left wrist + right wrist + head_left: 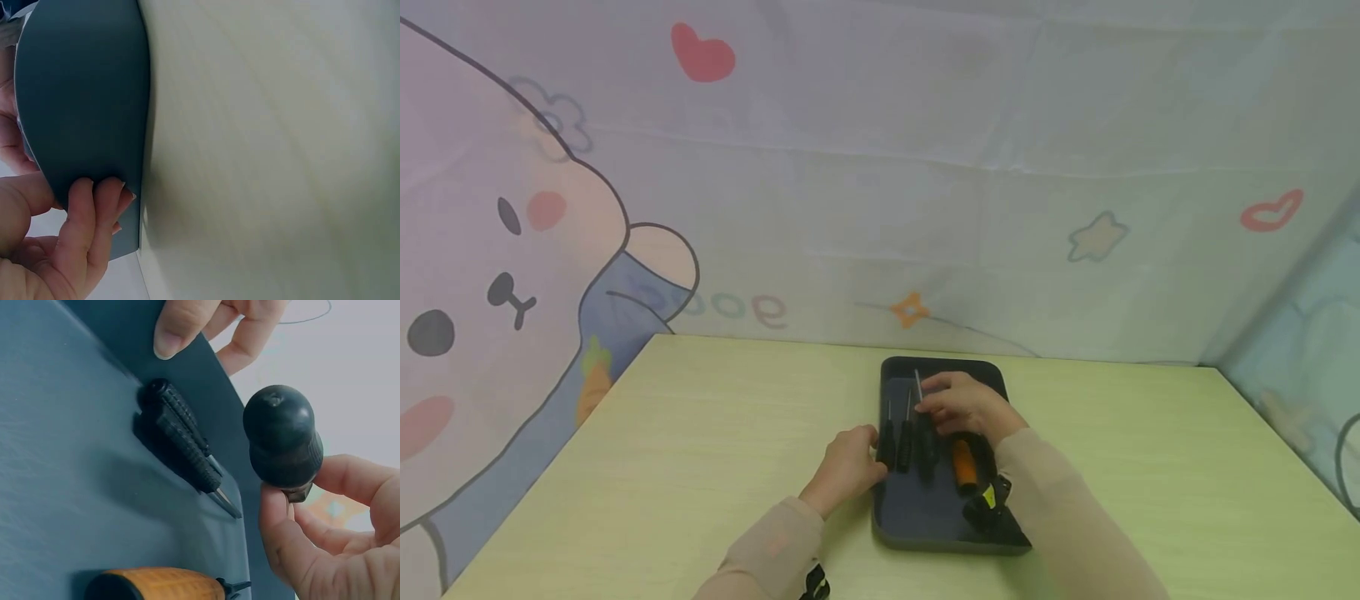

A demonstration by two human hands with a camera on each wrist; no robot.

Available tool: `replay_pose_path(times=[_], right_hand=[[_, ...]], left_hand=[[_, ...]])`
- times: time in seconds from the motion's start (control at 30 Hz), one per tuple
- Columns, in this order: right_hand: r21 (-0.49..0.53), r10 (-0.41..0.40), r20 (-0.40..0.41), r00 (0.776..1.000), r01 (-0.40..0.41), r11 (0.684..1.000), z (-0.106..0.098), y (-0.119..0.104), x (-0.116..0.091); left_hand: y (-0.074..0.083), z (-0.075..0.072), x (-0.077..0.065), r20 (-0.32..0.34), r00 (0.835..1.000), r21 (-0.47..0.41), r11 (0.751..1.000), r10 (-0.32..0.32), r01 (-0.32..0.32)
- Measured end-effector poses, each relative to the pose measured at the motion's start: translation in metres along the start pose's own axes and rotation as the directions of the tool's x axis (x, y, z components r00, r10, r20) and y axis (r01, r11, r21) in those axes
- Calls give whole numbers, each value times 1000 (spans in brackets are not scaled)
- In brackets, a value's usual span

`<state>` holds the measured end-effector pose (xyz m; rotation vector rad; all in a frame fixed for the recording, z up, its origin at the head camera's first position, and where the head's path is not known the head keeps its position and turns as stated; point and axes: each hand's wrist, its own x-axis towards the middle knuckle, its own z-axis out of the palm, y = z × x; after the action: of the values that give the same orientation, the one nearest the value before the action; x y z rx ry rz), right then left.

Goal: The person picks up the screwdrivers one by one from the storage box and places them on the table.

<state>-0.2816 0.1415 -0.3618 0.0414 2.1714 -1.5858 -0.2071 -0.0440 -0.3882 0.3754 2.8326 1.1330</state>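
A dark grey rectangular tray (pixel 925 517) holds several tools. My left hand (pixel 847 467) grips its left wall, thumb inside and fingers outside, as the left wrist view (pixel 81 231) also shows. Between thumb and fingers, my right hand (pixel 964 404) pinches a black-handled screwdriver (pixel 278 437) near the neck, above the tray. Its metal shaft points away from me. Two smaller black screwdrivers (pixel 887 446) (pixel 184 450) lie side by side at the tray's left. Toward the right lies an orange-handled tool (pixel 964 467), its far end hidden by my right hand in the head view.
The tray stands on a pale wooden table (pixel 760 400), near its back edge. Behind it hangs a printed cloth (pixel 880 183) with a cartoon bear and hearts. A dark cable (pixel 1343 467) curves at the far right.
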Motion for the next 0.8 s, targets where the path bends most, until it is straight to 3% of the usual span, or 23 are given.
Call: replay_pose_path(times=[0.5,0.8], right_hand=[[83,-40,32,999,37,996,-13,-4,-9],[74,-57,38,998,54,996,-26,-7,-17]], left_hand=[[-1,2,1,9,1000,-13,1000,-20,20],[-2,2,1,7,1000,-2,1000,-19,19]])
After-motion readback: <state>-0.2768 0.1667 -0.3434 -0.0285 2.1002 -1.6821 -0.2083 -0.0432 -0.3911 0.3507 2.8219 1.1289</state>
